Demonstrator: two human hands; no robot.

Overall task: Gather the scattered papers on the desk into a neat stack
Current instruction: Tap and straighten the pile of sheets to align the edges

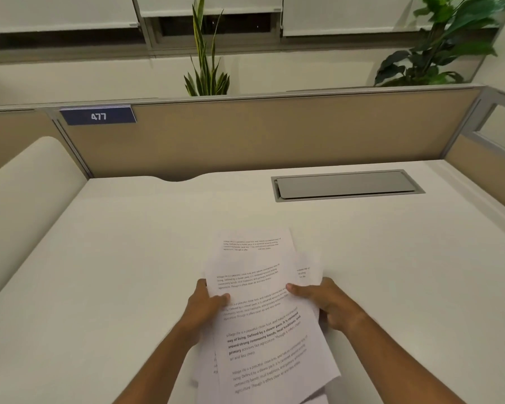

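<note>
Several white printed papers (263,316) are held together in an uneven, fanned bundle above the near middle of the white desk (114,272). Their edges do not line up; one sheet sticks out at the far end and others at the right and bottom left. My left hand (204,307) grips the bundle's left edge with the thumb on top. My right hand (324,301) grips the right edge, thumb on the top sheet and fingers underneath. The lower part of the bundle runs out of view at the bottom.
A grey cable hatch (344,185) is set into the desk at the back right. A tan partition (274,135) with a blue "477" label (98,115) closes the back. Plants (207,68) stand behind it. A side panel borders the right edge.
</note>
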